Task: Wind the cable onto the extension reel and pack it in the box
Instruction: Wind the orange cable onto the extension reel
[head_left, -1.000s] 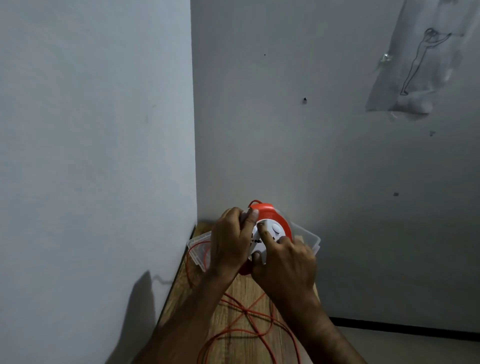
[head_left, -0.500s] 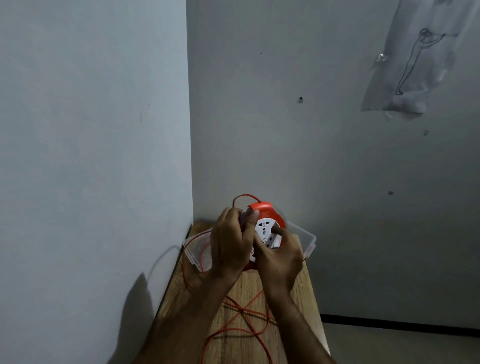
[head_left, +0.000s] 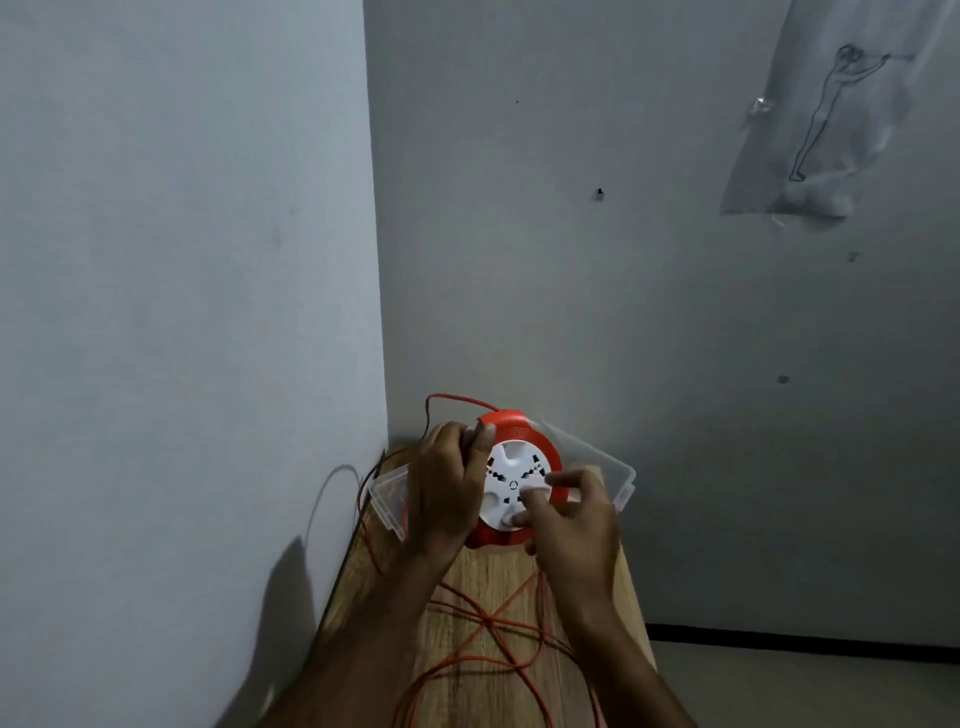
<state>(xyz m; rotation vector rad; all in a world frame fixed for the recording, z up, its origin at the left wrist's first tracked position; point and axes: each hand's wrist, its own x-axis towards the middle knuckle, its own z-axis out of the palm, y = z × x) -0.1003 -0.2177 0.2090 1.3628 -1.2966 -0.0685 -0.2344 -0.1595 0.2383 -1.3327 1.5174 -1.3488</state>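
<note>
Over the far end of the table (head_left: 467, 587), head view: left hand (head_left: 447, 499) wraps the orange extension reel (head_left: 514, 478) by its left rim, holding it above the clear plastic box (head_left: 618, 475). Right hand (head_left: 571, 519) has fingertips curled into the white winding face, cranking. Hands close together, both on the reel. Cable (head_left: 498, 623) mostly loose, looped across the wood, one arc over the reel top. Step: winding, early. Next: keep turning, feed slack cleanly, watch the crossed loops for snags.
</note>
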